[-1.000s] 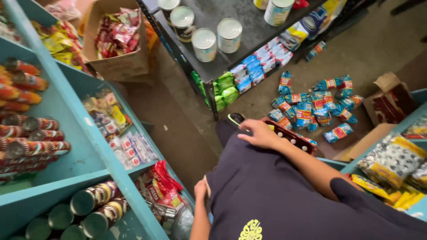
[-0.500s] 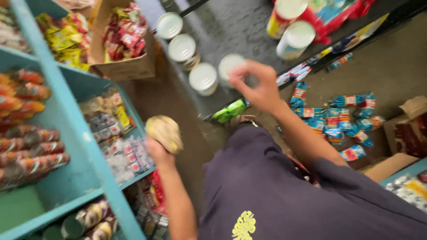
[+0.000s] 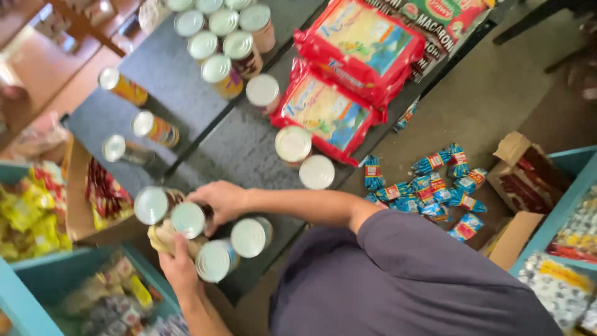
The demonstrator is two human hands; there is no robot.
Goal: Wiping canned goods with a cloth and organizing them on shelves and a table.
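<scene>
Head view: our left hand (image 3: 177,264) clutches a soft beige cloth (image 3: 163,236) at the dark desk's (image 3: 242,149) near edge, while our right hand (image 3: 221,199) grips a rigid, smooth, weighty silver-lidded tin can (image 3: 188,219) around its side.

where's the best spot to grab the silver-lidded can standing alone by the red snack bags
The upright silver-lidded tin can stands clear of its neighbour on the dark grey table. Probably grip its round side wall just below the lid, coming from above on the near side; the flat lid gives no hold, and the red snack bags crowd the far side.
</scene>
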